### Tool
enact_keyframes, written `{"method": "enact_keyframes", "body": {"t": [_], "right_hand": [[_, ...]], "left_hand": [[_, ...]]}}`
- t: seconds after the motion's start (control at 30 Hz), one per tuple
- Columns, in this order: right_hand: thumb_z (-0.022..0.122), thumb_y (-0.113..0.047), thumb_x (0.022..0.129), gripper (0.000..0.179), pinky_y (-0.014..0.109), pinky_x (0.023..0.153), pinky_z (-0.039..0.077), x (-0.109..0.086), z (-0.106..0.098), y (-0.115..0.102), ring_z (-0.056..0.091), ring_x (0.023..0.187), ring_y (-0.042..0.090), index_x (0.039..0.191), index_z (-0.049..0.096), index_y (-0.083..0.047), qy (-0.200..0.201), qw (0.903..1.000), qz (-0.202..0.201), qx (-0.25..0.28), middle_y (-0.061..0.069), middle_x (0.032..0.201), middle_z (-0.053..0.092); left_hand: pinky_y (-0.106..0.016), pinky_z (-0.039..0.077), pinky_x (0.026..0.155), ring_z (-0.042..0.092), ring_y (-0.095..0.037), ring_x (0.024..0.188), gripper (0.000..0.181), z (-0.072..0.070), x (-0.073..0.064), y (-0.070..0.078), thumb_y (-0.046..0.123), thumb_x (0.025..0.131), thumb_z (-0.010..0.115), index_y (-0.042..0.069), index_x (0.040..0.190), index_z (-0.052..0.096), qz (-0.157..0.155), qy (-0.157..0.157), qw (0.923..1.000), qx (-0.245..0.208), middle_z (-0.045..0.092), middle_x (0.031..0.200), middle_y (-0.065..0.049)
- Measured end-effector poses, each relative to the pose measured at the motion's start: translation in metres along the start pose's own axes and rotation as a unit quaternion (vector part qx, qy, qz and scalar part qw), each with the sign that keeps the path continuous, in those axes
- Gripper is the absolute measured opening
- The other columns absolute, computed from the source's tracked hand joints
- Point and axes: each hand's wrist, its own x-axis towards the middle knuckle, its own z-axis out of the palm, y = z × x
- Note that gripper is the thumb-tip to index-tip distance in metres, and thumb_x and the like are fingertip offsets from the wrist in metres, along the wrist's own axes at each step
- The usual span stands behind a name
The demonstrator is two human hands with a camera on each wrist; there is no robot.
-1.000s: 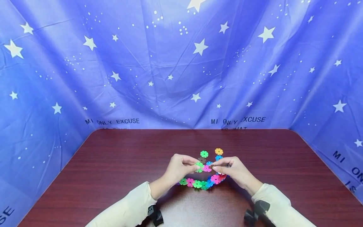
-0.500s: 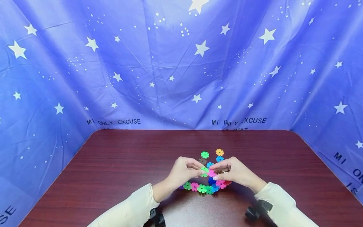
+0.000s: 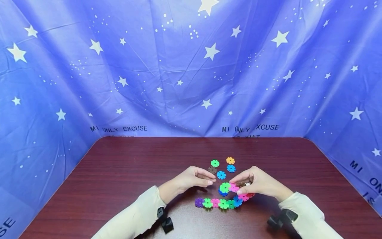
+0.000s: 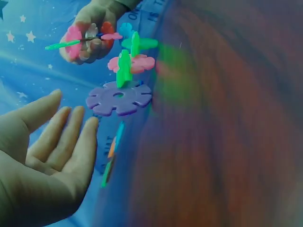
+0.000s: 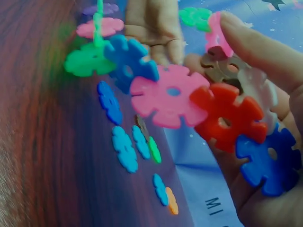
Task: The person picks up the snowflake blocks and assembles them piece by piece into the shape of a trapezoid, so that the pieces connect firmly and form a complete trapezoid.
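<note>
My right hand [image 3: 261, 184] holds a curved chain of slotted plastic flower discs, its thumb and fingers around a pink disc [image 3: 233, 188] and a brown disc [image 5: 222, 71]. From that grip a bright green disc [image 3: 224, 187] sticks out as one end of the chain. A purple disc [image 3: 199, 202] forms the other end, nearer the front. Red, white and blue discs curve through the palm in the right wrist view. My left hand [image 3: 191, 179] hovers left of the chain, fingers apart with nothing in them; the purple disc [image 4: 118, 97] is near its fingertips in the left wrist view.
Loose discs lie on the dark red table [image 3: 134, 166] beyond the hands: green [image 3: 215, 163], orange [image 3: 230, 160], brown [image 3: 212, 170] and light blue [image 3: 221, 175]. A dark blue disc [image 3: 222, 194] is partly covered by the chain's green end. A starry blue curtain [image 3: 179, 66] hangs behind.
My left hand has let go of the bright green disc, which now stays joined to the pink one. The right hand has moved right and nearer with the whole chain.
</note>
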Motion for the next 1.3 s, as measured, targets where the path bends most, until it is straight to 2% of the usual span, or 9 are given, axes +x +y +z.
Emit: {"method": "enact_keyframes", "body": {"t": [0.1,0.17,0.37,0.57,0.77,0.93,1.07,1.2,1.3], "right_hand": [[0.071,-0.007,0.081,0.025,0.029,0.072,0.056,-0.001,-0.003,0.0,0.069,0.087,0.012,0.106,0.071,-0.002,-0.013,0.9999,0.001,0.003,0.002,0.096,0.073],[0.072,-0.008,0.081,0.025,0.03,0.07,0.056,-0.002,-0.004,-0.001,0.069,0.086,0.012,0.106,0.071,-0.003,-0.016,0.9999,0.004,0.003,0.002,0.096,0.073],[0.071,-0.007,0.082,0.025,0.031,0.067,0.056,-0.003,-0.005,-0.001,0.068,0.086,0.011,0.106,0.071,-0.001,-0.024,0.9996,0.003,0.01,0.004,0.096,0.073],[0.07,-0.005,0.082,0.026,0.03,0.071,0.056,-0.003,-0.004,-0.001,0.068,0.088,0.012,0.107,0.07,0.001,-0.035,0.9991,-0.003,0.023,0.005,0.097,0.072],[0.07,-0.005,0.082,0.025,0.031,0.069,0.057,-0.003,-0.006,0.001,0.068,0.087,0.012,0.107,0.071,-0.002,-0.033,0.9993,-0.008,0.019,0.002,0.097,0.072],[0.069,-0.003,0.082,0.026,0.031,0.07,0.056,-0.004,-0.005,0.001,0.068,0.088,0.012,0.108,0.07,0.0,-0.034,0.999,-0.017,0.023,0.004,0.098,0.072],[0.069,-0.003,0.082,0.026,0.031,0.07,0.056,-0.004,-0.005,0.001,0.068,0.089,0.011,0.108,0.069,0.001,-0.031,0.9992,-0.015,0.021,0.004,0.098,0.072],[0.07,-0.005,0.082,0.026,0.031,0.069,0.056,-0.004,-0.005,-0.001,0.068,0.088,0.011,0.108,0.07,-0.001,-0.027,0.9995,-0.006,0.015,0.003,0.097,0.073],[0.07,-0.006,0.082,0.025,0.031,0.068,0.056,-0.004,-0.004,-0.002,0.068,0.087,0.012,0.107,0.071,-0.002,-0.022,0.9997,-0.001,0.01,0.002,0.096,0.073]], "left_hand": [[-0.029,0.054,0.079,0.068,-0.02,0.093,0.028,0.005,0.004,-0.004,-0.003,0.084,0.066,-0.011,0.111,0.064,-0.022,-0.012,0.9996,-0.013,0.067,0.106,-0.021],[-0.028,0.054,0.08,0.068,-0.018,0.093,0.028,0.01,0.006,-0.005,-0.005,0.082,0.067,-0.009,0.109,0.066,-0.025,-0.014,0.9996,0.001,0.068,0.105,-0.02],[-0.022,0.052,0.081,0.063,-0.014,0.099,0.029,0.02,0.014,-0.006,-0.003,0.079,0.072,0.002,0.108,0.07,-0.007,-0.041,0.9926,0.114,0.069,0.108,-0.009],[-0.017,0.051,0.071,0.06,-0.004,0.086,0.03,0.025,0.023,-0.008,0.003,0.075,0.078,0.009,0.104,0.073,0.023,-0.04,0.9731,0.226,0.07,0.099,-0.001],[-0.015,0.049,0.064,0.058,0.002,0.075,0.028,0.028,0.027,-0.01,0.008,0.073,0.08,0.012,0.1,0.075,0.048,-0.026,0.9465,0.318,0.069,0.089,0.004],[-0.012,0.048,0.065,0.057,0.005,0.075,0.026,0.031,0.029,-0.009,0.013,0.074,0.081,0.015,0.099,0.076,0.071,-0.012,0.9265,0.369,0.071,0.084,0.009],[-0.011,0.046,0.065,0.057,0.005,0.074,0.024,0.032,0.029,-0.007,0.017,0.074,0.081,0.017,0.097,0.077,0.081,-0.004,0.9152,0.395,0.071,0.083,0.009],[-0.011,0.047,0.066,0.057,0.004,0.075,0.024,0.032,0.028,-0.005,0.015,0.073,0.082,0.016,0.096,0.076,0.071,-0.001,0.9213,0.382,0.071,0.084,0.009],[-0.013,0.048,0.066,0.057,0.001,0.075,0.025,0.03,0.024,-0.004,0.01,0.071,0.082,0.014,0.095,0.075,0.051,0.005,0.9317,0.36,0.07,0.085,0.009]]}}
